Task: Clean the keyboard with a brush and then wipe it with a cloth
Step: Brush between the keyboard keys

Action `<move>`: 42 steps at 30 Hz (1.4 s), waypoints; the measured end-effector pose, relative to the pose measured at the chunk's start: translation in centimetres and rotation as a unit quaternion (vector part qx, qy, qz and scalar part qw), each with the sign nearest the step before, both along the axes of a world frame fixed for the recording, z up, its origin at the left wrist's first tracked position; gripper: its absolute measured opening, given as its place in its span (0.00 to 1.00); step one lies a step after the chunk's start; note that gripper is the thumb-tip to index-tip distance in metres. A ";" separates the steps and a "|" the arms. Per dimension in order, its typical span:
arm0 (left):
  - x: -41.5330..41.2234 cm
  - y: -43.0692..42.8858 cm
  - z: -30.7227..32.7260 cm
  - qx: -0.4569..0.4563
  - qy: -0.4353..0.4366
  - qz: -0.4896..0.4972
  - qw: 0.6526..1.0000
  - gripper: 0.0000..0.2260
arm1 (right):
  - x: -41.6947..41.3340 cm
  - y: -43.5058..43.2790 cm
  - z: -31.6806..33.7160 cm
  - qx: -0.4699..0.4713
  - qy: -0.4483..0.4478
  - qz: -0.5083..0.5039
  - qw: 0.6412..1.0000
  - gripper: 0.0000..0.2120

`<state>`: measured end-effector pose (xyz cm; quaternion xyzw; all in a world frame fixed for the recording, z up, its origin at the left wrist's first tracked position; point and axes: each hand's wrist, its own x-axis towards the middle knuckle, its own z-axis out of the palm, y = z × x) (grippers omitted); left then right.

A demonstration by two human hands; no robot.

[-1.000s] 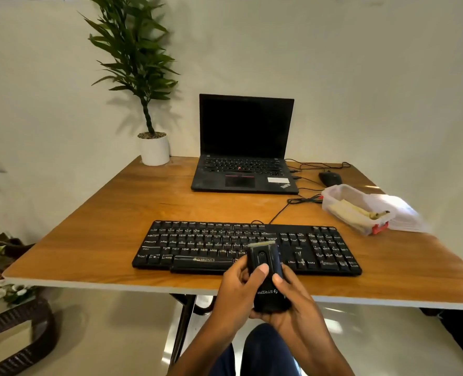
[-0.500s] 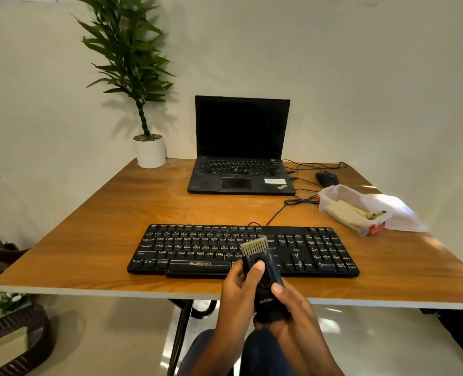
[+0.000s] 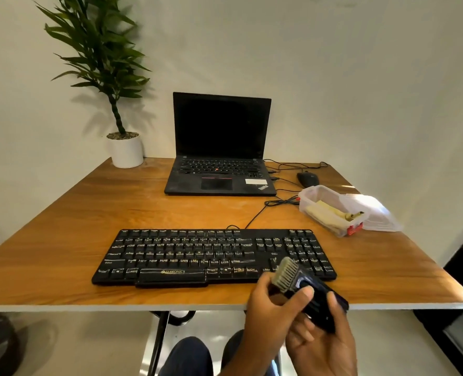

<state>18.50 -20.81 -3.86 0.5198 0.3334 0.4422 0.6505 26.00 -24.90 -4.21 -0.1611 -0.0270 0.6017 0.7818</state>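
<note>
A black wired keyboard point(image 3: 211, 253) lies flat near the front edge of the wooden table point(image 3: 62, 240). Both hands hold a black brush tool point(image 3: 311, 297) with pale bristles pushed out at its upper end, just in front of the keyboard's right part. My left hand point(image 3: 268, 308) grips it from the left with the thumb on its slider. Under its lower end, my right hand point(image 3: 325, 346) cups the body. The bristles hover over the keyboard's front right edge; I cannot tell if they touch it. A yellow cloth point(image 3: 325, 210) lies in a clear plastic box point(image 3: 306, 202) at the right.
An open black laptop point(image 3: 219, 158) stands at the back middle, a black mouse point(image 3: 307, 179) and cables to its right. A white potted plant point(image 3: 125, 150) sits at the back left corner. The box's lid point(image 3: 379, 215) rests beside the box.
The bristles slid out of the tool's top. Both hands and the brush moved right and tilted, bristle end leaning left over the keyboard's right front edge.
</note>
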 end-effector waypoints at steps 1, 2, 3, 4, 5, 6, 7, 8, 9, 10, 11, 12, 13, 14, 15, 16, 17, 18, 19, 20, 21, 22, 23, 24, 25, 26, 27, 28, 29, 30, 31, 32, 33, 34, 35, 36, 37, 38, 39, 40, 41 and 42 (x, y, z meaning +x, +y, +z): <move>-0.1 0.4 -0.4 0.081 0.035 -0.002 0.996 0.18 | 0.8 0.0 0.2 -0.004 -0.009 -0.015 1.000 0.36; -0.2 1.0 -0.8 0.185 0.079 0.008 0.980 0.19 | 1.9 0.0 0.5 -0.005 -0.022 -0.034 0.999 0.33; -0.5 2.0 -1.4 0.292 0.145 0.038 0.945 0.18 | 3.1 0.0 0.9 -0.009 -0.039 -0.056 0.998 0.30; -0.7 3.4 -2.0 0.396 0.229 0.086 0.885 0.17 | 4.5 0.0 1.3 -0.018 -0.058 -0.081 0.995 0.25; -1.0 4.7 -2.6 0.476 0.302 0.137 0.815 0.17 | 5.8 0.0 1.7 -0.029 -0.077 -0.110 0.991 0.21; -1.3 5.9 -2.9 0.517 0.354 0.168 0.761 0.16 | 7.2 0.2 2.0 -0.049 -0.102 -0.141 0.983 0.17; -1.4 6.8 -2.9 0.529 0.396 0.184 0.727 0.17 | 8.5 0.4 2.2 -0.073 -0.129 -0.172 0.974 0.13; -1.5 7.5 -2.8 0.527 0.434 0.189 0.706 0.18 | 9.6 0.7 2.3 -0.093 -0.157 -0.196 0.964 0.11; -1.6 8.0 -2.7 0.522 0.465 0.190 0.689 0.20 | 10.5 1.2 2.4 -0.110 -0.189 -0.211 0.953 0.10; -1.6 8.2 -2.7 0.514 0.490 0.189 0.678 0.21 | 11.2 1.7 2.4 -0.127 -0.227 -0.216 0.941 0.10; -1.5 8.4 -2.7 0.509 0.508 0.190 0.668 0.22 | 11.8 2.2 2.7 -0.139 -0.272 -0.214 0.928 0.10; -1.5 8.4 -2.9 0.509 0.516 0.194 0.661 0.22 | 12.1 2.8 3.0 -0.143 -0.319 -0.206 0.914 0.12; -1.4 8.3 -3.1 0.511 0.520 0.198 0.655 0.22 | 12.4 3.3 3.2 -0.131 -0.371 -0.191 0.899 0.18; -1.4 8.2 -3.2 0.513 0.521 0.199 0.652 0.22 | 12.7 4.0 3.5 -0.115 -0.422 -0.174 0.882 0.27; -1.4 8.2 -3.4 0.517 0.520 0.206 0.648 0.22 | 12.7 4.5 4.0 -0.105 -0.477 -0.156 0.858 0.34; -1.4 8.2 -3.5 0.519 0.517 0.212 0.646 0.22 | 12.6 5.1 4.6 -0.096 -0.535 -0.139 0.828 0.36; -1.5 8.2 -3.5 0.523 0.511 0.221 0.646 0.21 | 12.2 5.8 5.3 -0.085 -0.588 -0.109 0.797 0.33; -1.6 8.2 -3.6 0.527 0.502 0.228 0.647 0.20 | 11.5 6.5 6.0 -0.072 -0.640 -0.071 0.762 0.27; -1.6 8.1 -3.7 0.532 0.491 0.234 0.649 0.19 | 10.9 7.2 6.5 -0.058 -0.687 -0.025 0.724 0.24; -1.7 8.1 -3.7 0.538 0.481 0.238 0.650 0.18 | 10.3 8.1 6.9 -0.040 -0.729 0.022 0.683 0.23; -1.8 8.0 -3.8 0.542 0.476 0.240 0.650 0.18 | 9.8 9.0 7.1 -0.030 -0.760 0.067 0.646 0.24; -1.8 8.0 -3.8 0.544 0.474 0.241 0.650 0.17 | 9.4 9.8 7.2 -0.019 -0.786 0.106 0.608 0.24; -1.8 8.0 -3.9 0.544 0.472 0.240 0.650 0.17 | 9.0 10.6 7.1 -0.005 -0.810 0.136 0.570 0.24; -1.8 8.1 -3.9 0.543 0.472 0.239 0.652 0.17 | 8.7 11.3 7.1 0.002 -0.834 0.161 0.527 0.24; -1.8 8.1 -3.9 0.540 0.473 0.238 0.654 0.18 | 8.6 11.9 7.2 0.006 -0.850 0.184 0.494 0.24; -1.8 8.2 -3.9 0.536 0.476 0.235 0.656 0.18 | 8.7 12.4 7.5 0.006 -0.859 0.206 0.469 0.20; -1.8 8.2 -3.9 0.532 0.480 0.232 0.658 0.18 | 8.9 12.7 8.0 -0.002 -0.864 0.223 0.452 0.15; -1.8 8.2 -3.8 0.528 0.482 0.230 0.661 0.19 | 9.2 12.9 8.6 -0.011 -0.866 0.237 0.441 0.10; -1.8 8.2 -3.8 0.525 0.482 0.229 0.662 0.19 | 9.4 13.0 9.0 -0.017 -0.866 0.244 0.437 0.09; -1.7 8.1 -3.7 0.523 0.483 0.228 0.664 0.19 | 9.5 13.1 9.1 -0.015 -0.861 0.246 0.444 0.09; -1.7 8.1 -3.7 0.522 0.483 0.227 0.665 0.19 | 9.5 13.0 9.1 -0.010 -0.855 0.246 0.457 0.09; -1.8 8.1 -3.7 0.523 0.483 0.227 0.665 0.19 | 9.4 13.0 9.0 -0.005 -0.851 0.247 0.464 0.10; -1.8 8.1 -3.7 0.523 0.482 0.228 0.664 0.19 | 9.3 13.0 8.7 -0.005 -0.852 0.248 0.461 0.10; -1.8 8.1 -3.7 0.524 0.481 0.229 0.664 0.19 | 9.3 13.1 8.5 -0.011 -0.859 0.247 0.447 0.09; -1.8 8.1 -3.6 0.524 0.480 0.229 0.665 0.19 | 9.3 13.0 8.4 -0.020 -0.865 0.241 0.440 0.09; -1.8 8.1 -3.6 0.524 0.478 0.228 0.667 0.19 | 9.3 12.9 8.6 -0.028 -0.866 0.230 0.444 0.10; -1.8 8.1 -3.6 0.524 0.477 0.227 0.668 0.19 | 9.4 12.7 8.7 -0.034 -0.858 0.215 0.465 0.11; -1.8 8.1 -3.6 0.525 0.476 0.224 0.669 0.19 | 9.5 12.5 8.7 -0.039 -0.844 0.195 0.497 0.12; -1.8 8.1 -3.5 0.525 0.477 0.220 0.670 0.19 | 9.7 12.2 8.7 -0.044 -0.829 0.169 0.532 0.12; -1.8 8.2 -3.5 0.524 0.480 0.214 0.670 0.19 | 9.9 11.9 8.6 -0.052 -0.816 0.139 0.559 0.10; -1.6 8.2 -3.4 0.525 0.485 0.206 0.668 0.19 | 10.3 11.6 8.3 -0.065 -0.809 0.101 0.575 0.08; -1.5 8.2 -3.4 0.526 0.491 0.195 0.666 0.20 | 10.8 11.4 7.9 -0.084 -0.808 0.054 0.581 0.08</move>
